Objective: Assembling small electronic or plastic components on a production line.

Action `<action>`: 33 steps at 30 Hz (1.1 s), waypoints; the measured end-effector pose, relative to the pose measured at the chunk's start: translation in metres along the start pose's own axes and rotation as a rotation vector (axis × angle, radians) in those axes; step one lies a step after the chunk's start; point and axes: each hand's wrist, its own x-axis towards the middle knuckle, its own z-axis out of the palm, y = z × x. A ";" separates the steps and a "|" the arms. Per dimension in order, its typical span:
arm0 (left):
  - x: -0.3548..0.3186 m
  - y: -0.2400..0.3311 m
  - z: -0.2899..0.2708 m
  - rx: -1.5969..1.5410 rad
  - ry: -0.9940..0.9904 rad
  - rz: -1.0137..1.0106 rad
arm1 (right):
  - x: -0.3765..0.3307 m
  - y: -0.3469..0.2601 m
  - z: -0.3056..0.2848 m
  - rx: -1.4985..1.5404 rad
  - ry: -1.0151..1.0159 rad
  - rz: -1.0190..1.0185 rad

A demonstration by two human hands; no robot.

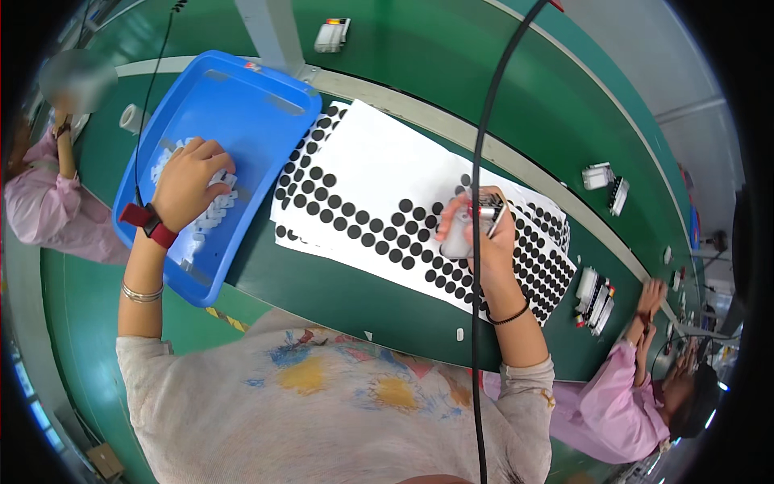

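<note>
My left hand (pixel 189 181) reaches into a blue tray (pixel 262 97), bent over a pile of small white plastic pieces (pixel 211 214). Its thumb and fingers are apart, with pieces showing between them; no piece is plainly gripped. Over white sheets dotted with black round stickers (pixel 379 161), my right hand (pixel 501 242) is closed around a small white boxy plastic device (pixel 459 234) with black and red parts. Motion blurs the device, and a hanging black cable crosses in front of it.
The black cable (pixel 477 363) hangs down across the view. Similar white devices (pixel 595 300) lie right of the sheets, with others (pixel 598 176) on the green belt (pixel 403 56) beyond a pale rail. Co-workers in pink sit at left (pixel 60 202) and right (pixel 601 403).
</note>
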 end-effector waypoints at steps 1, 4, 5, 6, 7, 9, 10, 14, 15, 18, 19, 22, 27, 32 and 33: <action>0.005 0.008 0.000 -0.007 0.102 -0.002 | 0.000 0.000 0.002 -0.004 0.009 -0.008; 0.032 0.044 -0.005 -0.078 0.259 0.053 | -0.001 -0.005 0.006 -0.014 0.030 0.015; 0.043 0.061 -0.004 -0.202 0.307 0.111 | 0.000 -0.007 0.008 -0.013 0.026 0.021; 0.054 0.077 -0.003 -0.327 0.352 0.169 | 0.000 -0.007 0.008 -0.037 0.051 0.035; 0.065 0.095 -0.004 -0.384 0.342 0.230 | 0.001 -0.007 0.009 -0.032 0.060 0.027; 0.080 0.119 -0.001 -0.425 0.326 0.337 | 0.004 -0.005 0.010 -0.050 0.063 0.027; 0.083 0.129 -0.002 -0.415 0.320 0.357 | 0.004 -0.008 0.013 -0.052 0.068 0.030; 0.084 0.111 -0.003 -0.325 0.270 0.298 | 0.005 -0.006 0.010 0.021 0.085 -0.002; 0.081 0.101 -0.004 -0.301 0.256 0.238 | 0.005 -0.006 0.012 0.020 0.094 0.012; 0.063 0.077 -0.009 -0.236 0.208 0.163 | 0.005 -0.005 0.010 -0.012 0.097 -0.023; 0.056 0.061 -0.009 -0.178 0.257 0.155 | 0.002 -0.005 0.009 -0.042 0.125 -0.029; 0.024 0.009 -0.011 -0.001 0.328 -0.088 | -0.001 -0.003 0.011 -0.123 0.181 -0.048; -0.012 -0.019 0.001 -0.083 0.182 -0.021 | 0.002 -0.004 0.019 -0.143 0.183 -0.016; -0.008 -0.012 0.005 -0.091 0.110 0.124 | 0.001 -0.002 0.014 -0.106 0.165 -0.035; -0.007 -0.014 0.005 -0.084 0.095 0.138 | 0.002 -0.002 0.014 -0.095 0.161 -0.033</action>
